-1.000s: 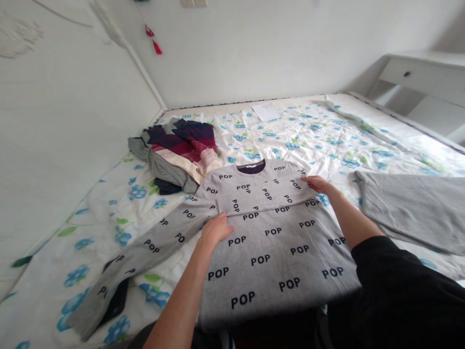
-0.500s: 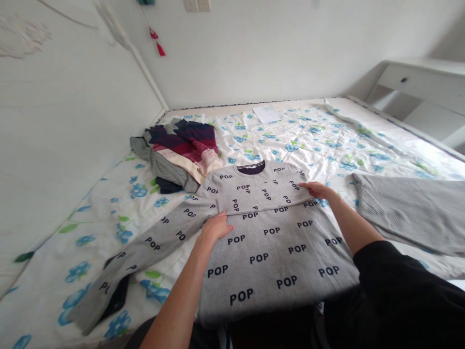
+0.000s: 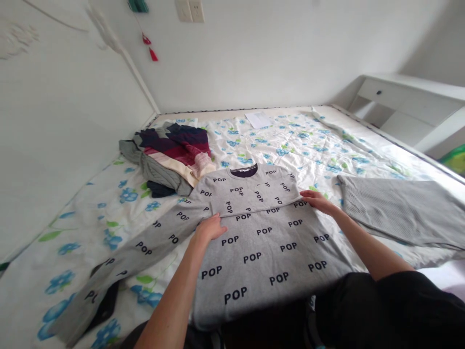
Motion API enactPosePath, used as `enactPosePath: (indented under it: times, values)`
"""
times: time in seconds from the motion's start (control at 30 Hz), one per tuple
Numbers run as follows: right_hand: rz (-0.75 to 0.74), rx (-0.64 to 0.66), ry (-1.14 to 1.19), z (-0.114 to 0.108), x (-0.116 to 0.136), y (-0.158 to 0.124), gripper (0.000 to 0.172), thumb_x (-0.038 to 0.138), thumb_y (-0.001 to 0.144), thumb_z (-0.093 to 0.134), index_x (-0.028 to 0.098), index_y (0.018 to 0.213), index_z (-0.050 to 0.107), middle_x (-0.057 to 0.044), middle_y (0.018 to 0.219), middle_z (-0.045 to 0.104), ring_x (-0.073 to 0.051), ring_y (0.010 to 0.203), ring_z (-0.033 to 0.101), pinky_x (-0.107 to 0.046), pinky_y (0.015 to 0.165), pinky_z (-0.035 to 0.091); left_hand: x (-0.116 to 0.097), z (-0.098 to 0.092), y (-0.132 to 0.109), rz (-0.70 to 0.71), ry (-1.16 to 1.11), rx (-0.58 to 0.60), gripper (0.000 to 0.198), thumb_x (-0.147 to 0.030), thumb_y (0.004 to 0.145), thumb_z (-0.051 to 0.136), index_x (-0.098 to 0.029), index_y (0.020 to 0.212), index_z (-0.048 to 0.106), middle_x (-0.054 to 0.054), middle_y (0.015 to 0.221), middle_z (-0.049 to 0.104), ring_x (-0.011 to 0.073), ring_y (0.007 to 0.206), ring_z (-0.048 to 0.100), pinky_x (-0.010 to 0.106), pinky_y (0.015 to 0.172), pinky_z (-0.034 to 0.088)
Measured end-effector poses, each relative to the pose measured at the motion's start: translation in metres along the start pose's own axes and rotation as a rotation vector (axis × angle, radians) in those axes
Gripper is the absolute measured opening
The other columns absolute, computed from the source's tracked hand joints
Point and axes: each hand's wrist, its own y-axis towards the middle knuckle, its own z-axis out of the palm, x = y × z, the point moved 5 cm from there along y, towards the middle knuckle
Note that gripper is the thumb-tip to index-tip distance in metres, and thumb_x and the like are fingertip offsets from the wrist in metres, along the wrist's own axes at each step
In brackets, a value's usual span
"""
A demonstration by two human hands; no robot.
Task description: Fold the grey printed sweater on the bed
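A grey sweatshirt (image 3: 269, 242) printed with "POP" is spread on the bed, its dark-lined neck opening pointing away from me. One sleeve is folded across the chest; the other sleeve (image 3: 145, 247) stretches out to the lower left. My left hand (image 3: 210, 228) lies on the sweatshirt beside the left end of the folded sleeve, thumb apart from the fingers. At the right edge, my right hand (image 3: 316, 200) touches the fabric near the fold with its fingers extended. Part of a black object (image 3: 105, 305) shows under the left sleeve.
A floral sheet (image 3: 290, 140) covers the bed. Heaped clothes (image 3: 174, 150) lie at the back left, and a folded grey ribbed garment (image 3: 395, 208) lies to the right. White paper (image 3: 257, 119) rests near the back edge. A white cabinet (image 3: 410, 106) stands at the far right.
My right hand has come slightly nearer along the sweatshirt's right edge, and its fingers are closer together. My left hand stays by the fold. The view has turned a little to the right.
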Motion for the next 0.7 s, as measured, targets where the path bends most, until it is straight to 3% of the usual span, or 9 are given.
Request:
enactPosePath:
  times: [0.1,0.23,0.33,0.53,0.7]
  values:
    - [-0.095,-0.073,-0.06,-0.004,0.001,-0.008,0.05,0.051,0.08,0.097,0.022,0.119,0.085,-0.011,0.126,0.086,-0.029,0.109,0.082,-0.04,0.099,0.068,0.0,0.001,0.002,0.001,-0.002,0.005,0.059,-0.042,0.106,0.064,-0.02,0.16,0.071,0.012,0.187,0.041,0.0316,0.167,0.053,0.035,0.134,0.044]
    - [-0.151,-0.18,-0.293,0.004,0.011,-0.007,0.043,0.032,0.084,0.088,0.026,0.126,0.086,-0.008,0.117,0.086,-0.027,0.101,0.083,-0.04,0.096,0.067,0.002,0.003,0.005,-0.009,-0.035,-0.009,0.064,-0.043,0.102,0.067,-0.021,0.163,0.069,0.012,0.186,0.041,0.0334,0.166,0.054,0.038,0.133,0.045]
    - [-0.253,-0.205,-0.454,0.01,0.024,-0.006,0.032,0.022,0.083,0.08,0.025,0.114,0.088,-0.006,0.111,0.086,-0.027,0.101,0.081,-0.037,0.098,0.063,0.002,0.003,0.005,-0.006,-0.013,0.007,0.066,-0.043,0.104,0.064,-0.019,0.166,0.065,0.013,0.187,0.039,0.0323,0.168,0.051,0.038,0.135,0.042]
    - [-0.215,-0.331,-0.55,0.004,0.026,-0.011,0.004,0.023,0.082,0.076,0.023,0.085,0.074,-0.006,0.088,0.082,-0.026,0.088,0.077,-0.032,0.083,0.056,0.001,0.002,0.005,0.006,0.001,0.008,0.06,-0.042,0.107,0.062,-0.019,0.161,0.069,0.013,0.187,0.04,0.0315,0.169,0.051,0.039,0.136,0.041]
    - [-0.248,-0.373,-0.804,0.017,0.032,-0.012,0.008,0.016,0.085,0.068,0.023,0.087,0.067,-0.003,0.077,0.071,-0.022,0.075,0.063,-0.03,0.072,0.038,0.002,0.001,0.007,0.004,-0.018,-0.017,0.056,-0.041,0.104,0.067,-0.022,0.156,0.074,0.012,0.185,0.044,0.0325,0.167,0.053,0.038,0.135,0.042]
